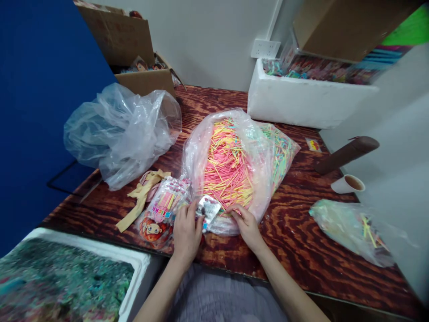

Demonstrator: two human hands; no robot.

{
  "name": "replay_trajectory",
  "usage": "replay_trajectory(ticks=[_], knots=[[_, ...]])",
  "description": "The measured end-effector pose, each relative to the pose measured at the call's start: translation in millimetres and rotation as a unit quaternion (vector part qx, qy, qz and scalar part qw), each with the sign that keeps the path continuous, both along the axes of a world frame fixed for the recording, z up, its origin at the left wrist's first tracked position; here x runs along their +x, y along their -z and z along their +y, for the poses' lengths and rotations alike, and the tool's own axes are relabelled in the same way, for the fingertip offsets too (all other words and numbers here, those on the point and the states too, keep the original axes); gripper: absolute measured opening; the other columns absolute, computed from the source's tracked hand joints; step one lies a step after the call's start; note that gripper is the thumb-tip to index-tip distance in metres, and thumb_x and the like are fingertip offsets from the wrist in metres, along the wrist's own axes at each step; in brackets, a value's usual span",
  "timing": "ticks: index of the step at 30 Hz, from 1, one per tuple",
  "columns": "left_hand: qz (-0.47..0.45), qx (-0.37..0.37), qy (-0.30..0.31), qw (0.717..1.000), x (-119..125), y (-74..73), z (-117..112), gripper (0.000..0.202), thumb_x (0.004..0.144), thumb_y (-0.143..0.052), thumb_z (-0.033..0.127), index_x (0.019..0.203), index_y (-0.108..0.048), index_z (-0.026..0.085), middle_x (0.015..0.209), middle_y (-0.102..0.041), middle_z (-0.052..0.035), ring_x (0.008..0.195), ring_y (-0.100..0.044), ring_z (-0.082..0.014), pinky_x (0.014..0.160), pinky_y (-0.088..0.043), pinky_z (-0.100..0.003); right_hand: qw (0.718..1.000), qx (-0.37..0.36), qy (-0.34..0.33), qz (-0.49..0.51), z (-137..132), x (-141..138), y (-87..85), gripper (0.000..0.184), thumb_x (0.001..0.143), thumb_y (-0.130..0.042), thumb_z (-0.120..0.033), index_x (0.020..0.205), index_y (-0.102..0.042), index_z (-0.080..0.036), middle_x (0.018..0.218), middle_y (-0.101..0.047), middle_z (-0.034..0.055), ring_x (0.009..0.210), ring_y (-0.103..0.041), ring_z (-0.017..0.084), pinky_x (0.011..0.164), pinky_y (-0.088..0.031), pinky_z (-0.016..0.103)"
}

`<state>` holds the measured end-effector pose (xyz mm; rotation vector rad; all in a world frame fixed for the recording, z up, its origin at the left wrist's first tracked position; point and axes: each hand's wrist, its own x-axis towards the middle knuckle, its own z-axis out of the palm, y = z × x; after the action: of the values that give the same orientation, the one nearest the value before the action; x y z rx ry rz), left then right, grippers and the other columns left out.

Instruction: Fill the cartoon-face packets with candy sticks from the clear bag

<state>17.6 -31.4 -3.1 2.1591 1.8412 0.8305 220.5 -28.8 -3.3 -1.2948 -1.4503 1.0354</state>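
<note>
My left hand (pixel 186 229) is closed on a small clear packet (pixel 208 209) held at the near edge of the table. My right hand (pixel 246 223) pinches several thin sticks at the mouth of a big clear bag of pink and yellow sticks (pixel 229 165). The two hands are close together, with the packet between them. Just left of my left hand lies a pile of filled printed packets (pixel 160 213) with a cartoon figure. A strip of yellowish bands (pixel 142 194) lies beside that pile.
A crumpled clear plastic bag (pixel 120 132) sits at the left. Cardboard box (pixel 134 49) at the back left, white foam box (pixel 301 100) at the back right, another foam box (pixel 134 264) near left. A paper cup (pixel 348 183), brown tube (pixel 346 153) and stick bag (pixel 351 230) lie right.
</note>
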Motion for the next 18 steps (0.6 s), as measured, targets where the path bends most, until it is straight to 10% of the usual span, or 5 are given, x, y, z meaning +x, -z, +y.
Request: replay_trajectory(ticks=[12,18], knots=[[0.002,0.014,-0.009,1.000,0.0,-0.4,2.4,0.037,0.093,-0.048,0.031,0.126,-0.050,0.015,0.101,-0.059,-0.0124,0.097,-0.055,-0.0284,0.084,-0.046,-0.043,1.000,0.022,-0.007,-0.007,-2.4,1.0,7.2,0.020,0.094,-0.049,-0.031,0.088,-0.066,-0.022,0.087,-0.067,0.0042,0.087,-0.062,0.020,0.081,-0.046,0.030],[-0.080,0.017,0.018,0.996,-0.1,-1.8,2.2,0.017,0.094,-0.045,0.026,0.093,-0.061,0.019,0.088,-0.059,-0.0061,0.084,-0.056,-0.0216,0.077,-0.044,-0.034,0.999,0.030,-0.003,-0.013,-3.3,0.5,7.2,0.020,0.094,-0.050,-0.030,0.088,-0.067,-0.022,0.086,-0.067,0.0041,0.086,-0.062,0.020,0.080,-0.046,0.030]])
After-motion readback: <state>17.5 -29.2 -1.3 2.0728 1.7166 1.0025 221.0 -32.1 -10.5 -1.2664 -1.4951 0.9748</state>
